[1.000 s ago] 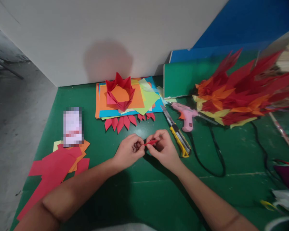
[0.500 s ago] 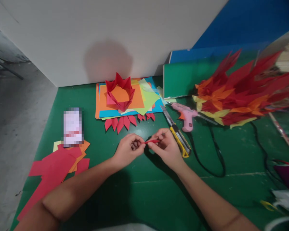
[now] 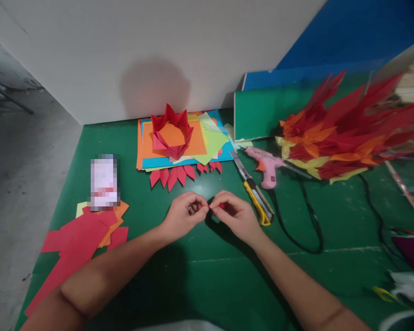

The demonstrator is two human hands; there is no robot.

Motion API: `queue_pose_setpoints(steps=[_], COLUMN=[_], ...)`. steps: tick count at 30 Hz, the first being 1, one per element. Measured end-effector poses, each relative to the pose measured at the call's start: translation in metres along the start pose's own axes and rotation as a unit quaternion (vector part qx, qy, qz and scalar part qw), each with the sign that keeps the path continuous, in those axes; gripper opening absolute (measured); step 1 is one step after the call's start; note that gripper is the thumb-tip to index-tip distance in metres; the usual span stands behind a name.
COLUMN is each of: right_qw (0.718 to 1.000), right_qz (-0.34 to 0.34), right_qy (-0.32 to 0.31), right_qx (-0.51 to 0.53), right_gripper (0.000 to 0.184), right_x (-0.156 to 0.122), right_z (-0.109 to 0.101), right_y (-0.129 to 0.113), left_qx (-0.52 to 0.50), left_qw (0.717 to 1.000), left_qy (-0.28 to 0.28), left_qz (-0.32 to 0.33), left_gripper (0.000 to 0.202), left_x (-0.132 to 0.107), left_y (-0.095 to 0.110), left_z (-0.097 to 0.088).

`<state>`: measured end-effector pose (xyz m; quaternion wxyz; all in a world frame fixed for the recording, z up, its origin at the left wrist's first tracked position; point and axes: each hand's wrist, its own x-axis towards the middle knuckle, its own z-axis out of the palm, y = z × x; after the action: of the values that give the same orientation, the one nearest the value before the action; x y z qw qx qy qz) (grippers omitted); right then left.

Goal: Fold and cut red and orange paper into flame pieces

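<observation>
Both hands meet above the green table (image 3: 193,285), pinching a small folded piece of red paper (image 3: 222,205) that the fingers mostly hide. My left hand (image 3: 184,214) grips its left tip between thumb and forefinger. On the other side, my right hand (image 3: 236,216) is closed on it close to the left fingertips. Just beyond the hands, several red paper petals (image 3: 172,177) stick out from under a stack of coloured paper (image 3: 146,163). A ring of folded red paper (image 3: 179,149) rests on that stack.
Right of my hands lie a yellow box cutter (image 3: 257,197) and a pink glue gun (image 3: 269,168) with a black cord. A red and orange paper flame shape (image 3: 348,133) stands at the right. Red paper sheets (image 3: 86,234) and a blurred-out phone (image 3: 104,181) lie left.
My right fingers have slid left along the red paper and now cover most of it, almost touching the left fingertips. My left hand has barely moved.
</observation>
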<state>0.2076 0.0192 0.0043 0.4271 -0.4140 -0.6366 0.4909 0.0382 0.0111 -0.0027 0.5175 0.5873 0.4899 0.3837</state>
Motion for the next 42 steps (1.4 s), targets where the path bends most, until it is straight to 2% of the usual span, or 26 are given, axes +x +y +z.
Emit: queue_pose_setpoints(steps=[6, 12, 18, 20, 26, 32, 38, 42], right_qw=[1.0, 1.0, 0.999, 0.998, 0.997, 0.998, 1.0, 1.0], right_qz=[-0.017, -0.013, 0.032, 0.045, 0.056, 0.048, 0.013, -0.014], right_qy=[0.001, 0.003, 0.003, 0.002, 0.02, 0.004, -0.012, -0.011], right_qx=[0.007, 0.001, 0.044, 0.053, 0.052, 0.052, 0.022, 0.005], right_gripper=[0.008, 0.009, 0.013, 0.013, 0.015, 0.013, 0.009, 0.007], right_x=[0.0006, 0.0009, -0.0009, -0.001, -0.0004, -0.0002, -0.0002, -0.0008], right_z=[-0.0005, 0.0018, 0.0024, 0.0021, 0.0003, 0.0015, 0.0021, 0.0009], right_y=[0.0023, 0.001, 0.0016, 0.0022, 0.0035, 0.0023, -0.0008, -0.0002], left_qx=[0.024, 0.028, -0.057, -0.057, -0.05, -0.039, -0.006, -0.043], left_qw=[1.0, 0.997, 0.998, 0.997, 0.998, 0.999, 1.0, 0.998], left_qy=[0.011, 0.059, 0.027, 0.018, -0.027, -0.005, -0.006, -0.018], left_qz=[0.008, 0.028, -0.027, -0.038, -0.023, -0.004, -0.005, -0.033], left_gripper=[0.009, 0.016, 0.029, 0.03, 0.023, 0.013, 0.018, 0.02], left_x=[-0.0003, -0.0018, -0.0032, -0.0032, -0.0016, -0.0019, -0.002, -0.0013], left_y=[-0.0016, 0.0028, -0.0003, -0.0004, 0.0012, -0.003, 0.0005, 0.0013], left_z=[0.001, 0.0026, 0.0015, 0.0003, -0.0019, 0.0011, -0.001, -0.0005])
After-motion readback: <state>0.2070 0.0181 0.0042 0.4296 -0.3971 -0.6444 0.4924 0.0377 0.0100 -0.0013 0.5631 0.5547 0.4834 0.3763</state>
